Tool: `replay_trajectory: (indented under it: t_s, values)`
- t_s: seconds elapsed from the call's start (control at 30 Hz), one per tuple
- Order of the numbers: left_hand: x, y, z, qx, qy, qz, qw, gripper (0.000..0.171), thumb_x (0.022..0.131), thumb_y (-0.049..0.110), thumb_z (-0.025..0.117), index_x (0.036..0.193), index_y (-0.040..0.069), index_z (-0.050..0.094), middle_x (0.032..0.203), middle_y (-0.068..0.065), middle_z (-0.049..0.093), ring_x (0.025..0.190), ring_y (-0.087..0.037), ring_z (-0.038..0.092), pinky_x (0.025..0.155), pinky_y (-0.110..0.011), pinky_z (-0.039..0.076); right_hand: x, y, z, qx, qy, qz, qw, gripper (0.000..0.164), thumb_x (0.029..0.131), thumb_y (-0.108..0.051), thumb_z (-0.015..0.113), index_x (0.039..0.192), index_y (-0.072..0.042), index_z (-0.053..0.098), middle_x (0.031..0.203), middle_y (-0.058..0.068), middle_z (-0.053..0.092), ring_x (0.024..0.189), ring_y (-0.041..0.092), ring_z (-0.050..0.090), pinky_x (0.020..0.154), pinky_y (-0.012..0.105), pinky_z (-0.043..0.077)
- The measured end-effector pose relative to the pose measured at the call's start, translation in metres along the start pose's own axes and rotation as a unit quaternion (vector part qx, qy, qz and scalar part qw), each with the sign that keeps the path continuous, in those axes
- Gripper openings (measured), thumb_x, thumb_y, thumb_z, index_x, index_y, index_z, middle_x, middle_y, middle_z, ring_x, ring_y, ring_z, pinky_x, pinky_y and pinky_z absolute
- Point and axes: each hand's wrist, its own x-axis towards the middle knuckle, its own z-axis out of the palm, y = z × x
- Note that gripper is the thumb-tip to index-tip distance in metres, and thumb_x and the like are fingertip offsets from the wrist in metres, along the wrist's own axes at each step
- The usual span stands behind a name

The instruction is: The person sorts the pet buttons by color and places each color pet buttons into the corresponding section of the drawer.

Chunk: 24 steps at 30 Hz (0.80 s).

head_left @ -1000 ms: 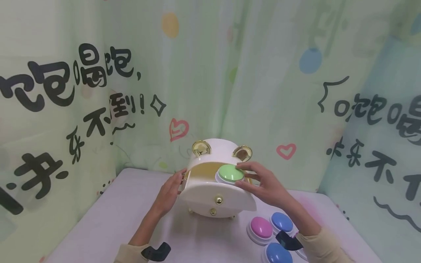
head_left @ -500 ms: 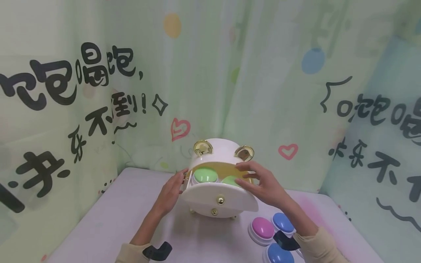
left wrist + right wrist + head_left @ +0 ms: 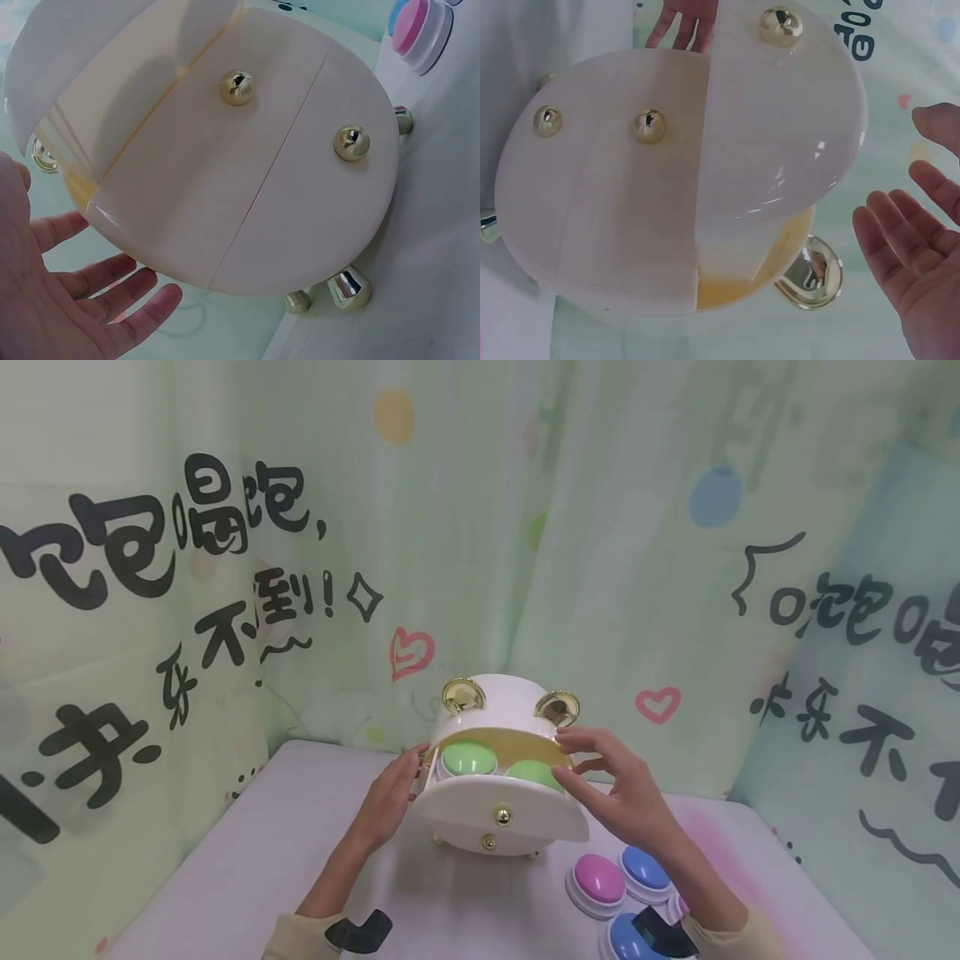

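A white rounded storage box with two gold ears, gold knobs and small gold feet stands on the table. Its top drawer is pulled out. Inside lie two white-rimmed round push buttons: one green-domed button on the left, and a second green button on the right, partly hidden by the drawer front. My left hand rests its outstretched fingers along the box's left side. My right hand hovers at the drawer's right end, fingers spread, nothing between them; the right wrist view also shows this right hand empty.
To the right of the box, under my right forearm, sit a pink button, a blue button and a nearer blue button; another pink one is mostly hidden. A printed curtain hangs behind the pale table.
My right hand has set the green button it held into the drawer's right side, let go and drawn slightly back. The left green button came into sight. My left hand stayed on the box.
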Motion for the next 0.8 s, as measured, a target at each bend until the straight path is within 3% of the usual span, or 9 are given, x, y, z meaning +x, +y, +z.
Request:
replay_trajectory:
  t_s: [0.17, 0.33, 0.57, 0.8]
  values:
    - [0.000, 0.001, -0.001, 0.005, 0.001, -0.004, 1.0000, 0.054, 0.103, 0.049, 0.025, 0.143, 0.020, 0.044, 0.135, -0.011, 0.052, 0.119, -0.030, 0.054, 0.083, -0.040, 0.052, -0.001, -0.037, -0.007, -0.014, 0.025, -0.005, 1.000, 0.040, 0.079, 0.001, 0.075, 0.116, -0.004, 0.061, 0.120, 0.006, 0.061, 0.107, 0.014, 0.059, 0.080, 0.029, 0.055]
    - [0.001, 0.000, 0.000, 0.002, 0.001, -0.002, 1.0000, 0.053, 0.103, 0.049, 0.025, 0.143, 0.020, 0.044, 0.135, -0.011, 0.052, 0.119, -0.031, 0.053, 0.083, -0.039, 0.052, -0.005, -0.057, -0.008, -0.017, 0.060, -0.029, 0.998, 0.041, 0.074, 0.005, 0.078, 0.112, -0.003, 0.063, 0.112, 0.005, 0.063, 0.107, 0.011, 0.057, 0.084, 0.023, 0.051]
    - [0.001, 0.001, 0.001, -0.003, -0.001, -0.001, 1.0000, 0.052, 0.103, 0.049, 0.026, 0.143, 0.021, 0.044, 0.133, -0.010, 0.054, 0.119, -0.033, 0.053, 0.083, -0.038, 0.052, -0.012, -0.064, 0.003, -0.006, 0.096, -0.126, 0.987, 0.045, 0.064, 0.009, 0.079, 0.106, 0.002, 0.064, 0.101, 0.008, 0.065, 0.095, 0.012, 0.058, 0.078, 0.020, 0.047]
    - [0.000, 0.001, 0.000, -0.003, -0.004, -0.004, 1.0000, 0.052, 0.103, 0.049, 0.026, 0.144, 0.020, 0.044, 0.135, -0.011, 0.052, 0.121, -0.034, 0.052, 0.084, -0.039, 0.052, -0.025, -0.046, 0.022, 0.000, 0.087, -0.155, 0.984, 0.044, 0.069, -0.003, 0.082, 0.108, -0.002, 0.064, 0.100, 0.007, 0.065, 0.089, 0.016, 0.058, 0.076, 0.020, 0.046]
